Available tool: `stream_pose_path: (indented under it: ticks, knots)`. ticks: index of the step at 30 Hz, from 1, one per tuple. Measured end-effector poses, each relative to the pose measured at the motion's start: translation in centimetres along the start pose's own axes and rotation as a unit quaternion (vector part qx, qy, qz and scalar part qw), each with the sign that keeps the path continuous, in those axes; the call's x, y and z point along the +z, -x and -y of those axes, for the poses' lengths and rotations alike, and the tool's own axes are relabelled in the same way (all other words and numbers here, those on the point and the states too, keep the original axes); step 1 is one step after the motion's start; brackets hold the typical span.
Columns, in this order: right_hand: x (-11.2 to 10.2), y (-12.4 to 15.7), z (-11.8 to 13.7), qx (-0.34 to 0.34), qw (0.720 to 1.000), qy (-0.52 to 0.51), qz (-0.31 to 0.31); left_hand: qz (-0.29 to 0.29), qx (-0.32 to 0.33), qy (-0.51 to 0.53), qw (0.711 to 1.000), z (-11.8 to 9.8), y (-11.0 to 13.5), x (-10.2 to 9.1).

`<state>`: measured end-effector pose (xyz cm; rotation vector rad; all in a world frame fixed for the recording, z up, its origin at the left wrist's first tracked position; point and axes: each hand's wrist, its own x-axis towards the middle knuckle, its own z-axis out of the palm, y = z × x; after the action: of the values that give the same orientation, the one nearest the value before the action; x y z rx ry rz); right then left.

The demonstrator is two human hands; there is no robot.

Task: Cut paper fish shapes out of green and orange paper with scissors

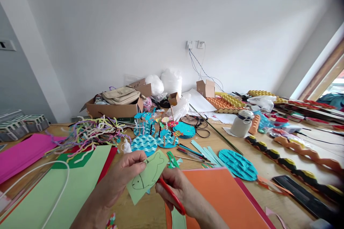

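My left hand (130,166) pinches a small piece of light green paper (146,176) by its upper left edge. A fish is drawn on the paper in dark outline. In my right hand (178,186) are red-handled scissors (172,195), held at the paper's lower right edge. Their blades are mostly hidden behind the paper and my fingers. Below my right hand lies another light green paper piece (177,219) with a drawn line, partly covered. Orange paper sheets (217,193) lie beneath and to the right of that hand.
Light green sheets (61,189) and a pink sheet (24,154) lie at left, near a heap of pipe cleaners (91,132). Blue wavy discs (144,145) with small paper fish stand ahead. Pencils (192,152), a white jar (242,123) and painted egg-carton strips (282,162) are rightward.
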<state>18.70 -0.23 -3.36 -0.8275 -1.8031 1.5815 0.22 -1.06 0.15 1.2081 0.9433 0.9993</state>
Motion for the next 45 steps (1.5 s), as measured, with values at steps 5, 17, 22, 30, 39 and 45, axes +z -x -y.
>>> stream_pose_path:
  ticks: [5,17,22,30,39,45]
  knots:
    - [-0.2,-0.1,-0.5,0.001,1.0,0.01,0.0,0.003,0.004,-0.003,1.0,0.0,0.1,0.0]
    - [-0.7,0.3,0.3,-0.014,0.997,0.074,-0.003,0.014,-0.009,-0.037,0.999,-0.2,0.1,-0.2]
    - [-1.3,0.5,0.9,-0.03,0.988,0.149,-0.001,0.025,-0.014,-0.058,0.998,-0.2,0.0,-0.5]
    - [-1.8,0.8,1.4,-0.054,0.979,0.198,0.013,0.063,-0.013,-0.109,0.992,0.3,0.0,-1.2]
    - [-2.4,0.8,1.5,-0.02,0.977,0.211,0.028,0.051,-0.01,-0.184,0.982,-0.2,-0.1,-1.9]
    - [-5.3,0.4,-0.6,0.018,0.993,0.109,0.029,-0.011,0.016,-0.223,0.975,-1.1,0.3,-2.5]
